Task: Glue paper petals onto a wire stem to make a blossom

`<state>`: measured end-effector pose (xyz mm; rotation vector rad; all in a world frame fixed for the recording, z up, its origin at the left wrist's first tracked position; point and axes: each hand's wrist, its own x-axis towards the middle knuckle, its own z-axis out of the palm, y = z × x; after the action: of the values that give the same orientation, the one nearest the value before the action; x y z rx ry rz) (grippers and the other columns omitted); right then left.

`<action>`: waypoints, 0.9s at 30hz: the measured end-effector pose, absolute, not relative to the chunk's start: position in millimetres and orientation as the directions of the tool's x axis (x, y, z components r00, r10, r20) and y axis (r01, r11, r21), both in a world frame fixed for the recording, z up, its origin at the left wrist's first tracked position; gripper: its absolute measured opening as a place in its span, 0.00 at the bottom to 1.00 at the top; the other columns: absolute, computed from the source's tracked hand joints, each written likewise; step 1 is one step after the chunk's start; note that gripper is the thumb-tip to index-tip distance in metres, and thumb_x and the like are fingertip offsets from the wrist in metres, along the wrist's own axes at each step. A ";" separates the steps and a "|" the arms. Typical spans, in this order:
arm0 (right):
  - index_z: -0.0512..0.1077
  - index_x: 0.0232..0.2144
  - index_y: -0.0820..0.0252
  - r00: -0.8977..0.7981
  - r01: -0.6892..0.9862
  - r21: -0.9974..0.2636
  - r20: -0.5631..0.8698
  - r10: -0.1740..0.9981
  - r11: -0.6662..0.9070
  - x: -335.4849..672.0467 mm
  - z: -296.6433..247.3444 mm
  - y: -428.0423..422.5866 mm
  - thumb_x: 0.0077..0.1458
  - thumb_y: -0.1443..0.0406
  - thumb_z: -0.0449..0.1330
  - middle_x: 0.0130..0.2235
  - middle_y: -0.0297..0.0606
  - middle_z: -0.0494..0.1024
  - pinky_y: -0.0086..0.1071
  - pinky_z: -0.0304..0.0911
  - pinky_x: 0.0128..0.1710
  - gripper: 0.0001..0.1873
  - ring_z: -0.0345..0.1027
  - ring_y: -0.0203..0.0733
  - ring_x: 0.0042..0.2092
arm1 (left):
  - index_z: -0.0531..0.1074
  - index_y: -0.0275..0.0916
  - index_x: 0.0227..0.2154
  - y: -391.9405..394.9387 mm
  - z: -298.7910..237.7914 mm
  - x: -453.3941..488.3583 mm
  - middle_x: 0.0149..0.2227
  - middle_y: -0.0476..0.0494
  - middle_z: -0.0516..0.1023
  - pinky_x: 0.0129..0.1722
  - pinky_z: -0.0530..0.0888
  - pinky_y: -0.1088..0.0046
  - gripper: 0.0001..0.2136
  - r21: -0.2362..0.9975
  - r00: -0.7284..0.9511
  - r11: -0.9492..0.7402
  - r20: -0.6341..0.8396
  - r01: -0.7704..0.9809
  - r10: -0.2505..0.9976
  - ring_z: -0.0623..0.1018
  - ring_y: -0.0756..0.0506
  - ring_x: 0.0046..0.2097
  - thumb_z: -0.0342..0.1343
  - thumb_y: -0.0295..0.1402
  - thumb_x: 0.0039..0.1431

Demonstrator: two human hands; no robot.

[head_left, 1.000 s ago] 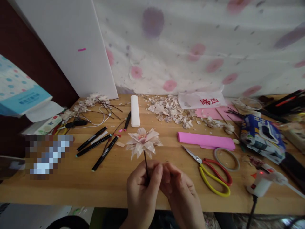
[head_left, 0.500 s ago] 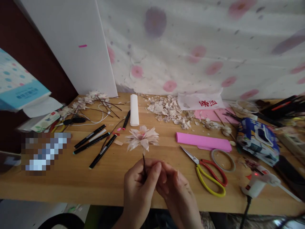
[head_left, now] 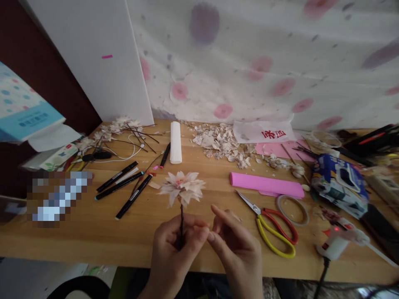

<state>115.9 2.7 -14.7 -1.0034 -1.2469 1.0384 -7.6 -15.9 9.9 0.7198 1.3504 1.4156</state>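
Observation:
An artificial flower [head_left: 182, 187] with pale, pinkish-white petals stands upright over the table's front half. Its thin dark stem [head_left: 181, 220] runs down into my left hand [head_left: 174, 245], which is closed around it. My right hand [head_left: 235, 245] is just to the right, its thumb tip meeting the left thumb and fingertips. The right index finger stretches out apart from the thumb, while the other fingers curl and are partly hidden. Anything tiny between the touching fingertips is too small to see.
Scissors [head_left: 260, 216], a tape roll [head_left: 293, 209] and a pink paper roll [head_left: 266, 185] lie right of my hands. Farther right is a glue gun [head_left: 336, 241]. Black markers [head_left: 134, 197] lie left. Behind are a white roll [head_left: 176, 142] and loose petals [head_left: 218, 141].
The flower and my left hand have shifted slightly left and down. My right hand's index finger has lifted away from its thumb, and the hand has turned.

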 end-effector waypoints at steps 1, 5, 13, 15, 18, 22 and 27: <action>0.81 0.51 0.38 0.047 -0.041 -0.967 0.250 0.967 0.252 115.3 -15.2 2.7 0.54 0.67 0.73 0.28 0.30 0.75 0.29 0.66 0.30 0.24 0.68 0.36 0.28 | 0.81 0.38 0.22 -15.8 11.3 -6.5 0.16 0.55 0.60 0.20 0.56 0.75 0.17 0.961 -0.306 0.133 -0.207 -0.244 0.929 0.56 0.54 0.21 0.71 0.48 0.49; 0.78 0.56 0.36 0.047 0.053 -0.945 0.327 0.944 0.324 112.7 -19.5 2.1 0.56 0.69 0.71 0.29 0.29 0.76 0.27 0.67 0.29 0.28 0.67 0.35 0.28 | 0.78 0.39 0.20 -15.5 9.9 -3.8 0.17 0.55 0.60 0.22 0.57 0.74 0.18 0.963 -0.323 0.111 -0.189 -0.245 0.928 0.56 0.53 0.22 0.69 0.49 0.51; 0.76 0.58 0.38 -0.012 0.103 -0.914 0.392 0.920 0.391 108.6 -22.6 0.6 0.58 0.70 0.69 0.28 0.30 0.76 0.29 0.67 0.28 0.29 0.68 0.37 0.28 | 0.70 0.39 0.24 -18.4 -10.4 -13.1 0.15 0.60 0.56 0.17 0.49 0.79 0.23 0.838 -0.113 0.202 -0.297 -0.506 0.948 0.50 0.58 0.17 0.68 0.54 0.51; 0.75 0.59 0.37 -0.028 0.124 -0.903 0.411 0.911 0.411 106.3 -22.1 0.2 0.57 0.71 0.69 0.28 0.30 0.76 0.29 0.66 0.27 0.31 0.67 0.37 0.27 | 0.67 0.40 0.23 -15.4 -11.3 -17.1 0.14 0.62 0.54 0.16 0.47 0.80 0.24 0.804 -0.105 0.205 -0.313 -0.558 0.944 0.48 0.58 0.16 0.69 0.54 0.50; 0.77 0.57 0.37 0.011 0.120 -0.913 0.393 0.919 0.389 101.4 -21.5 -1.2 0.56 0.70 0.70 0.28 0.30 0.76 0.30 0.66 0.27 0.29 0.66 0.37 0.27 | 0.65 0.41 0.23 -9.6 -8.7 -23.8 0.14 0.64 0.53 0.15 0.46 0.81 0.26 0.795 -0.239 0.146 -0.343 -0.588 0.908 0.46 0.59 0.16 0.72 0.54 0.45; 0.78 0.55 0.38 0.059 0.100 -0.934 0.350 0.935 0.343 98.4 -22.8 -2.3 0.57 0.68 0.70 0.28 0.30 0.75 0.30 0.67 0.28 0.26 0.66 0.38 0.28 | 0.67 0.40 0.21 -8.4 -7.8 -28.4 0.14 0.62 0.54 0.15 0.47 0.80 0.25 0.853 -0.263 0.157 -0.321 -0.498 0.910 0.48 0.58 0.16 0.72 0.54 0.44; 0.73 0.61 0.38 -0.060 0.172 -0.895 0.407 0.911 0.412 109.5 -27.2 3.1 0.59 0.70 0.68 0.30 0.30 0.77 0.27 0.69 0.29 0.30 0.69 0.36 0.28 | 0.76 0.37 0.22 -11.5 -10.2 -28.8 0.19 0.55 0.63 0.23 0.57 0.77 0.19 0.915 -0.191 0.204 -0.282 -0.347 0.940 0.59 0.54 0.23 0.72 0.48 0.46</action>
<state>109.5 3.1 -27.2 -1.0014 -1.5278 0.8117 -28.8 -11.5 -10.2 0.6615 1.2344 1.3251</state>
